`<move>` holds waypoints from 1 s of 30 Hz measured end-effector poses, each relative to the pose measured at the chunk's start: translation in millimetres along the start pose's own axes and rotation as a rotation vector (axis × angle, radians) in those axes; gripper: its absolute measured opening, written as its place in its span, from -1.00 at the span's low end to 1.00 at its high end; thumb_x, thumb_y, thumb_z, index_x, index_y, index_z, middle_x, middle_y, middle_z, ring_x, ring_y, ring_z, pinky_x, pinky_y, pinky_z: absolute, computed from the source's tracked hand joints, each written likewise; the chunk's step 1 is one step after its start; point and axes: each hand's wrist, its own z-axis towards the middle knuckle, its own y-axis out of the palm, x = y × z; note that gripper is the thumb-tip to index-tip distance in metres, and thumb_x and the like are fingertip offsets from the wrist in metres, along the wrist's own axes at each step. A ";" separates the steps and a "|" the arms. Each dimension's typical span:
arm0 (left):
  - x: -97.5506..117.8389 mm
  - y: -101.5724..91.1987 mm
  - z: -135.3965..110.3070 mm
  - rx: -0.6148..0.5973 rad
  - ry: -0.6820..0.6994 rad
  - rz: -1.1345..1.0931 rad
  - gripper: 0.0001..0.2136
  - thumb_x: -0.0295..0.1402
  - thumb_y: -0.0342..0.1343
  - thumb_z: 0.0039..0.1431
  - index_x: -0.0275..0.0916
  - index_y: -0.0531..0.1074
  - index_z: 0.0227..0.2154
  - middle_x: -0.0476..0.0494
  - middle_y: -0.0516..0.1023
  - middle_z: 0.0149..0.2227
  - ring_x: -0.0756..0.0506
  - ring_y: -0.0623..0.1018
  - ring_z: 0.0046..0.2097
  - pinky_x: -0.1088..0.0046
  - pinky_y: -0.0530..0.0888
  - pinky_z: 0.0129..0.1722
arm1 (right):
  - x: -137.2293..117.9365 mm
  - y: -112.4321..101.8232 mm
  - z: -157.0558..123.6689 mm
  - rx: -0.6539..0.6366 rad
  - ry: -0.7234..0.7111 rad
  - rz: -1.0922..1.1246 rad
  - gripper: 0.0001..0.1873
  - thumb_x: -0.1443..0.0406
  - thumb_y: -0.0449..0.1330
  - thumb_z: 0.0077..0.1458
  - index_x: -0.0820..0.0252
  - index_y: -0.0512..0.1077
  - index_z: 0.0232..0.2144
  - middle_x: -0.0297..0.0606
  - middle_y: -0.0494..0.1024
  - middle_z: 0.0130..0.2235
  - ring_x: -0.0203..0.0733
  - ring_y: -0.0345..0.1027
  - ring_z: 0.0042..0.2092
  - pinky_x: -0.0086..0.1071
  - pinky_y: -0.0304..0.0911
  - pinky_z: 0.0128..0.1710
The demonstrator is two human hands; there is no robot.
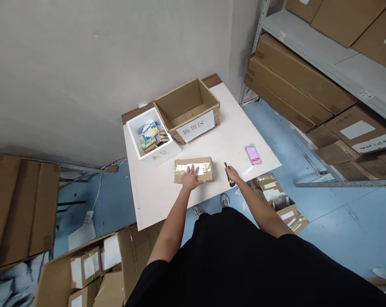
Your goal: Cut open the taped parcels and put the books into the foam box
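Observation:
A small cardboard box (177, 175) with shiny tape and a white label sits on the white table (148, 204). My left hand (191, 178) lies on its top, fingers spread and flat. Just right of the box, a black and yellow utility knife (229, 176) is at the fingers of my right hand (233, 174), which are closed on its side near the tabletop. Whether the knife still touches the table I cannot tell.
Behind the box stand an open cardboard box (194, 126) with a handwritten sign and a white foam box (164, 153) holding colourful small boxes. A blurred pink item (253, 154) lies right. Opened cartons (287, 211) are on the floor; loaded shelves (336, 55) stand right.

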 end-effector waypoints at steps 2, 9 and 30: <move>0.8 0.0 -1.4 0.005 0.001 -0.003 0.05 0.39 0.10 0.14 -0.04 -0.04 0.55 -0.19 -0.22 0.60 -0.41 -0.20 0.58 -0.08 0.00 0.49 | -3.2 -6.9 16.9 0.097 0.014 -0.030 -0.66 0.10 0.08 0.41 0.17 0.43 0.04 -0.05 0.62 -0.02 0.00 0.53 0.00 -0.25 0.37 0.05; -12.7 -19.6 12.5 0.003 -0.024 -0.081 -0.25 0.11 0.10 0.35 0.01 0.12 0.50 -0.15 0.08 0.56 -0.35 0.06 0.54 0.03 0.19 0.44 | -9.9 -6.0 25.2 0.284 -0.055 0.011 -0.27 0.13 0.10 0.35 0.40 0.16 0.43 0.22 0.40 0.30 0.15 0.28 0.31 -0.10 0.10 0.34; -112.0 9.4 -62.7 0.177 -0.780 -0.384 -0.21 0.23 0.21 0.15 -0.13 0.21 0.29 -0.44 0.40 0.26 -0.41 0.42 0.27 0.11 0.44 0.11 | -183.2 179.2 47.3 -0.150 -0.015 -0.066 0.21 0.09 0.46 0.00 0.20 -0.06 0.51 0.15 0.46 0.27 0.09 0.54 0.09 -0.28 0.57 -0.28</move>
